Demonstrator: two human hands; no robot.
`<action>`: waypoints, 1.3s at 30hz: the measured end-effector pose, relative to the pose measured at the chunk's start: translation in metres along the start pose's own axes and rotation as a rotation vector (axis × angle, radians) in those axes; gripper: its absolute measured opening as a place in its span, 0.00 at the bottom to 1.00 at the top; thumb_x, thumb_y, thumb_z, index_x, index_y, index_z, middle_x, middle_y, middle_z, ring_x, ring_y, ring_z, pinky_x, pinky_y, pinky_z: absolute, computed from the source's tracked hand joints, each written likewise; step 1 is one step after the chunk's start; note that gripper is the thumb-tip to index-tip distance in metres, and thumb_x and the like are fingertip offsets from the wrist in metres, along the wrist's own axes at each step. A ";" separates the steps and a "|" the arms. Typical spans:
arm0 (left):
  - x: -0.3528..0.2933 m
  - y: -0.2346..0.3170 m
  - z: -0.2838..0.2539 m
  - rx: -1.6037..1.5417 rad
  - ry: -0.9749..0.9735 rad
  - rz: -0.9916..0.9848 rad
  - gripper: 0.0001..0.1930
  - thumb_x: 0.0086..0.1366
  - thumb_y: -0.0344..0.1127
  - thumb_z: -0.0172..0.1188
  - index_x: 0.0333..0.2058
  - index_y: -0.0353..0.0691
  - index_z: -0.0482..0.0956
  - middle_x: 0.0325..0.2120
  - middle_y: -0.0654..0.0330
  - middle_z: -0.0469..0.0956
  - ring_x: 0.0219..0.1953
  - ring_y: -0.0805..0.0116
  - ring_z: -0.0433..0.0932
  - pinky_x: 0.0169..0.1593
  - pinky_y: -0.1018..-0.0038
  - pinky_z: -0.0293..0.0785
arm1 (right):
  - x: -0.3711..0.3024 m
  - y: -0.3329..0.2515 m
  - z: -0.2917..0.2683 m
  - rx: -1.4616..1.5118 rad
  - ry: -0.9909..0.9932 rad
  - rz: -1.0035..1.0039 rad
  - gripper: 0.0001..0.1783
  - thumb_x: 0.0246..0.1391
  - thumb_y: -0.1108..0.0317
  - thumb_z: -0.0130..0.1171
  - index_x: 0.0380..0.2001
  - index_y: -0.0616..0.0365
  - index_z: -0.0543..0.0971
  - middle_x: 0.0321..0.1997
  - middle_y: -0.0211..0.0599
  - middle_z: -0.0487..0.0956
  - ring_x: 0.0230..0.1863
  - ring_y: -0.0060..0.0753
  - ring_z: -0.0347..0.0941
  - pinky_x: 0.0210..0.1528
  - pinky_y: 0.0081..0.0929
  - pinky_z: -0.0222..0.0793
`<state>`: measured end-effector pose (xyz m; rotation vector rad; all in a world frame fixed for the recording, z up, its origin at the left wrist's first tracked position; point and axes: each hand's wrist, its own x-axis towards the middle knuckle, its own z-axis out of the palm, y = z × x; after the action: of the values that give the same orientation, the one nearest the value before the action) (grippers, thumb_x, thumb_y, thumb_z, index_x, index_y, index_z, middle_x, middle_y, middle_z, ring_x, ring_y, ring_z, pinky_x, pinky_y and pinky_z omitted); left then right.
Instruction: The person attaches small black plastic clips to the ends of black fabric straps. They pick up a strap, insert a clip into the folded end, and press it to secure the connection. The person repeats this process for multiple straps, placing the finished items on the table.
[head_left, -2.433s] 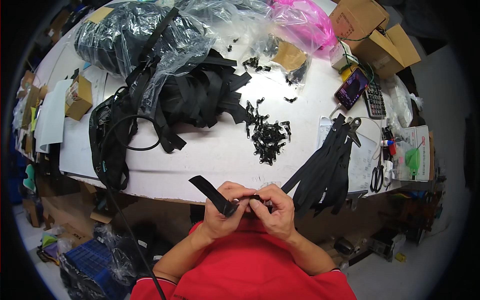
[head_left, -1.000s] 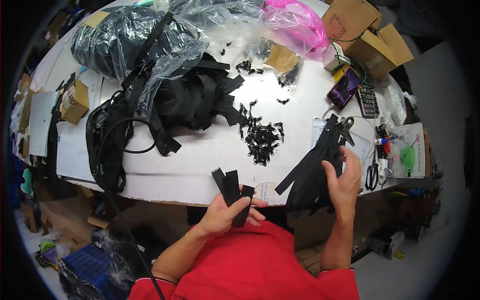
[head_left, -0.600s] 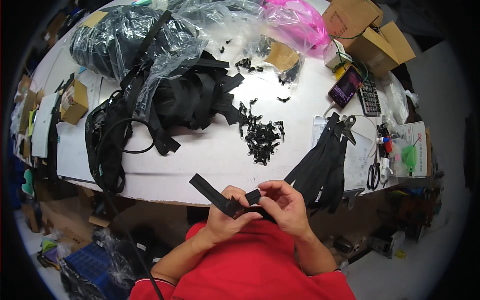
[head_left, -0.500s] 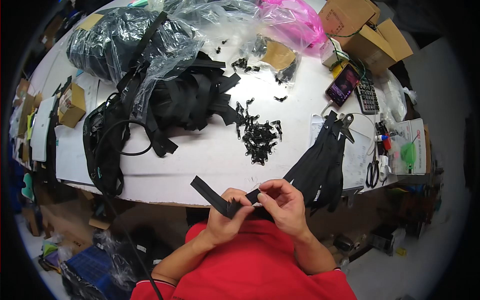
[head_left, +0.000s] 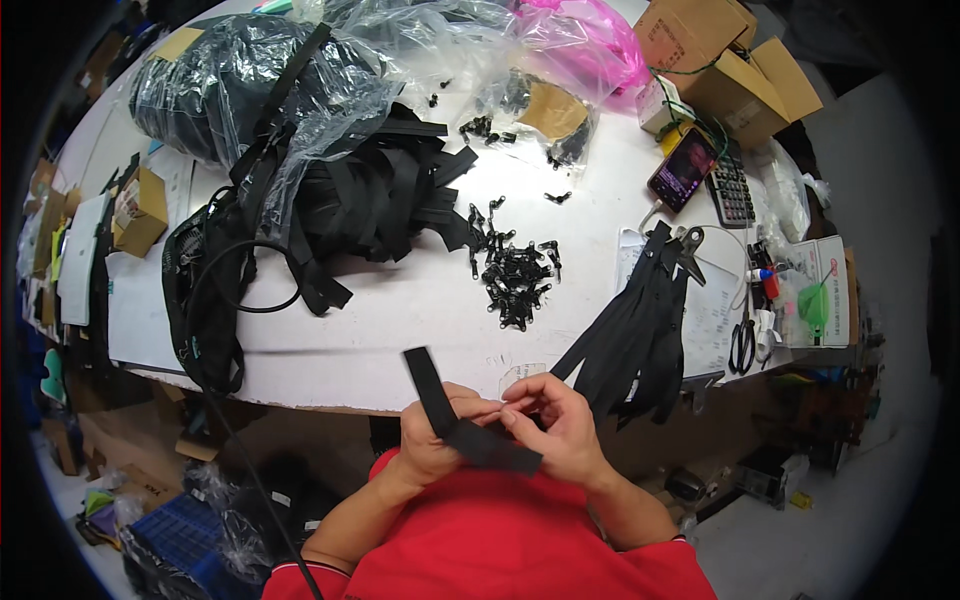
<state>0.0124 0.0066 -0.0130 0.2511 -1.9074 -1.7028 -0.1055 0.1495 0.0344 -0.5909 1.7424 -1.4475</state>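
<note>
Just off the table's front edge, my left hand (head_left: 428,442) is closed around a black zipper tape (head_left: 492,448). One end of the tape stands up past the fingers, and the other folds across in front of the hand toward the right. Fingertips pressed together, my right hand (head_left: 562,428) meets the left fingertips; what it pinches is too small and covered to make out. Ahead of both hands lies a loose pile of small black zipper sliders (head_left: 515,278). Right of it, a bundle of black zipper tapes (head_left: 635,345) hangs over the edge, held by a metal clip (head_left: 691,250).
A large heap of black tapes (head_left: 365,195) and a plastic-wrapped black roll (head_left: 215,90) take up the left. A dark cable (head_left: 225,425) runs down the left side. At right are a phone (head_left: 685,168), a calculator (head_left: 732,190), scissors (head_left: 742,345) and cardboard boxes (head_left: 745,95).
The tape has turned: its upper end is more upright, and the other end now folds down across the front of my hands. My right hand has shifted slightly left and down, close against the left.
</note>
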 end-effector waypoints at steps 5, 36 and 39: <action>-0.005 -0.014 0.005 -0.042 0.079 -0.052 0.04 0.64 0.25 0.65 0.35 0.36 0.79 0.27 0.63 0.77 0.25 0.74 0.73 0.29 0.79 0.69 | 0.015 0.017 -0.001 0.379 -0.090 0.189 0.14 0.59 0.76 0.62 0.48 0.65 0.75 0.36 0.31 0.80 0.35 0.24 0.77 0.41 0.21 0.74; -0.003 0.000 -0.006 -0.295 -0.005 -0.436 0.06 0.65 0.25 0.63 0.40 0.33 0.85 0.34 0.62 0.83 0.34 0.78 0.78 0.39 0.80 0.72 | 0.023 0.018 -0.039 -0.139 0.055 -0.300 0.12 0.55 0.76 0.68 0.43 0.62 0.83 0.35 0.33 0.84 0.35 0.19 0.77 0.38 0.20 0.71; -0.005 -0.001 -0.005 -0.293 -0.016 -0.469 0.06 0.64 0.24 0.63 0.40 0.33 0.85 0.34 0.62 0.83 0.35 0.77 0.78 0.41 0.79 0.73 | 0.020 0.019 -0.040 -0.159 0.019 -0.289 0.12 0.55 0.77 0.67 0.43 0.63 0.82 0.37 0.35 0.84 0.37 0.22 0.79 0.40 0.21 0.74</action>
<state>0.0185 0.0044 -0.0149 0.6066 -1.6646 -2.2655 -0.1471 0.1633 0.0124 -0.9481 1.8561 -1.5191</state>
